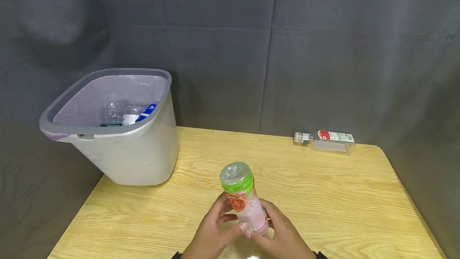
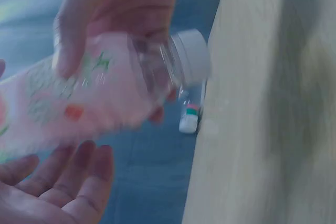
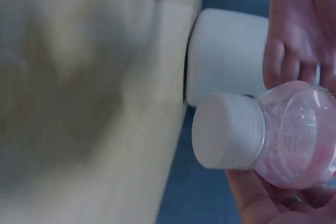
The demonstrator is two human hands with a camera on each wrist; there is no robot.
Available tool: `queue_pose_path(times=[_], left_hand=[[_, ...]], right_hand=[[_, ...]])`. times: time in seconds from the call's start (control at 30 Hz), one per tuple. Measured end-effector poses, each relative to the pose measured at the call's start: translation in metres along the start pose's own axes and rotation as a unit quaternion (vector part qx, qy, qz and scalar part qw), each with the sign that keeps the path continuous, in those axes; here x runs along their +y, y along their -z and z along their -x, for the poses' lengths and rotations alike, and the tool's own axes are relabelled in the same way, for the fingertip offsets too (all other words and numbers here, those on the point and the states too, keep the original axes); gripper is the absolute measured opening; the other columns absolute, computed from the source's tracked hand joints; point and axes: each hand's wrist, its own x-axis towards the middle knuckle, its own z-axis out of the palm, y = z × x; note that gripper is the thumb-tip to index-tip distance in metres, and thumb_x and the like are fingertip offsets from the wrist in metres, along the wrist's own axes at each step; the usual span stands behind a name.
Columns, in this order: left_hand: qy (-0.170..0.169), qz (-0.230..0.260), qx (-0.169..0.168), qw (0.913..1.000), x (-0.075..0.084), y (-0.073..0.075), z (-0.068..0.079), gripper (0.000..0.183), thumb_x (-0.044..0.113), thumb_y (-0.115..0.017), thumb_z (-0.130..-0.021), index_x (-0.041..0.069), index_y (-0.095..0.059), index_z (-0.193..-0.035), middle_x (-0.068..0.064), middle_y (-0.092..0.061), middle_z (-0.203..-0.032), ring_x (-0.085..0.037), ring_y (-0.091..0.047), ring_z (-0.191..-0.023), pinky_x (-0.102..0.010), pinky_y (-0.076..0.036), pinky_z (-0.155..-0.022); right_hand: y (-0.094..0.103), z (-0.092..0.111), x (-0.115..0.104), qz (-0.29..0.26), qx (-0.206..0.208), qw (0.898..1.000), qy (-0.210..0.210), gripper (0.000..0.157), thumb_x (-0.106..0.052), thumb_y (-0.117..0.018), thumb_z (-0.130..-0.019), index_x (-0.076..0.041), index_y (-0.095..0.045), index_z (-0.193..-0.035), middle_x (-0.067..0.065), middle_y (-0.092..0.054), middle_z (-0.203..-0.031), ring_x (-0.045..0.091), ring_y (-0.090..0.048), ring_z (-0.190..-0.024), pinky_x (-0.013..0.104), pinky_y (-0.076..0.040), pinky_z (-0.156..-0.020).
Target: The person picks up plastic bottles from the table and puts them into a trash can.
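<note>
A drink bottle (image 1: 248,207) with a pink and green fruit label is held upside down and tilted, its clear base toward the head camera. Its white cap (image 3: 226,131) points down toward the table in the right wrist view. My right hand (image 1: 284,229) grips the bottle, thumb on the near side and fingers behind. On the other side is my left hand (image 1: 215,227), its fingers (image 2: 94,174) loosely extended close along the bottle and its thumb tip at the label.
At the left of the wooden table (image 1: 323,207) stands a pale bin (image 1: 143,159) with a grey rim, holding several bottles. Another clear bottle (image 1: 328,141) with a red and white label lies on its side along the back edge. Grey cloth (image 1: 215,51) hangs behind.
</note>
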Motion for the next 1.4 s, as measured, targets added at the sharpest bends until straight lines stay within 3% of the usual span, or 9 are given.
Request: queue_pose_path(times=[0.17, 0.27, 0.47, 0.93, 1.07, 1.2, 1.33, 1.4], left_hand=[[0.02, 0.018, 0.016, 0.9995, -0.007, -0.005, 0.002, 0.064, 0.02, -0.065, -0.09, 0.029, -0.03, -0.143, -0.002, -0.044, -0.135, -0.023, -0.044, -0.12, -0.056, -0.033, -0.098], [0.027, 0.022, 0.022, 0.9991, -0.01, -0.007, 0.002, 0.066, 0.019, -0.066, -0.089, 0.027, -0.029, -0.143, -0.003, -0.042, -0.137, -0.024, -0.045, -0.12, -0.056, -0.033, -0.099], [0.03, 0.022, 0.024, 0.999, -0.011, -0.008, 0.001, 0.067, 0.019, -0.067, -0.089, 0.024, -0.028, -0.143, -0.005, -0.044, -0.135, -0.023, -0.049, -0.116, -0.051, -0.037, -0.097], [0.049, 0.021, 0.024, 0.9983, -0.009, -0.009, 0.002, 0.067, 0.021, -0.066, -0.09, 0.02, -0.026, -0.144, -0.006, -0.042, -0.136, -0.024, -0.048, -0.117, -0.055, -0.034, -0.099], [0.044, 0.014, 0.024, 0.9987, -0.009, -0.007, 0.003, 0.067, 0.021, -0.066, -0.09, 0.023, -0.027, -0.143, -0.004, -0.042, -0.137, -0.024, -0.047, -0.117, -0.057, -0.034, -0.098], [0.016, -0.024, 0.028, 0.9992, -0.002, 0.0, -0.001, 0.064, 0.022, -0.068, -0.089, 0.026, -0.031, -0.141, 0.001, -0.046, -0.134, -0.02, -0.047, -0.117, -0.054, -0.035, -0.098], [-0.015, -0.069, 0.067, 0.9953, 0.021, 0.02, -0.01, 0.063, 0.023, -0.072, -0.085, 0.026, -0.036, -0.137, 0.001, -0.05, -0.127, -0.017, -0.049, -0.113, -0.05, -0.036, -0.097], [-0.034, -0.089, 0.094, 0.991, 0.039, 0.034, -0.014, 0.063, 0.021, -0.074, -0.083, 0.025, -0.039, -0.135, 0.001, -0.051, -0.125, -0.017, -0.05, -0.112, -0.048, -0.036, -0.097]], right_hand=[[-0.018, 0.005, 0.002, -0.056, -0.028, 0.998, 0.002, 0.066, -0.028, -0.07, -0.087, -0.019, -0.033, -0.141, 0.001, -0.046, -0.13, 0.019, -0.052, -0.109, 0.031, -0.049, -0.085], [-0.022, 0.006, 0.0, -0.067, -0.03, 0.997, -0.002, 0.068, -0.026, -0.07, -0.087, -0.018, -0.031, -0.142, 0.002, -0.045, -0.13, 0.02, -0.052, -0.11, 0.03, -0.048, -0.086], [-0.023, 0.007, 0.001, -0.076, -0.028, 0.997, -0.014, 0.067, -0.024, -0.07, -0.087, -0.017, -0.031, -0.142, 0.003, -0.045, -0.131, 0.019, -0.052, -0.11, 0.03, -0.048, -0.087], [-0.023, 0.008, 0.002, -0.095, -0.036, 0.995, -0.02, 0.065, -0.022, -0.069, -0.087, -0.018, -0.032, -0.141, 0.002, -0.047, -0.129, 0.019, -0.053, -0.108, 0.031, -0.049, -0.085], [-0.023, 0.007, 0.002, -0.076, -0.048, 0.996, -0.001, 0.064, -0.025, -0.066, -0.09, -0.016, -0.031, -0.142, 0.003, -0.047, -0.129, 0.019, -0.053, -0.109, 0.035, -0.049, -0.085], [-0.017, 0.006, 0.004, -0.023, -0.057, 0.998, 0.027, 0.064, -0.029, -0.062, -0.093, -0.02, -0.026, -0.146, -0.001, -0.043, -0.135, 0.018, -0.05, -0.114, 0.045, -0.047, -0.088], [-0.005, 0.006, 0.008, 0.039, -0.045, 0.997, 0.046, 0.063, -0.028, -0.058, -0.096, -0.025, -0.023, -0.148, -0.004, -0.041, -0.136, 0.02, -0.046, -0.118, 0.051, -0.043, -0.091], [0.005, 0.006, 0.012, 0.072, -0.039, 0.996, 0.035, 0.062, -0.03, -0.058, -0.096, -0.025, -0.025, -0.147, -0.004, -0.041, -0.137, 0.02, -0.043, -0.121, 0.051, -0.042, -0.093]])
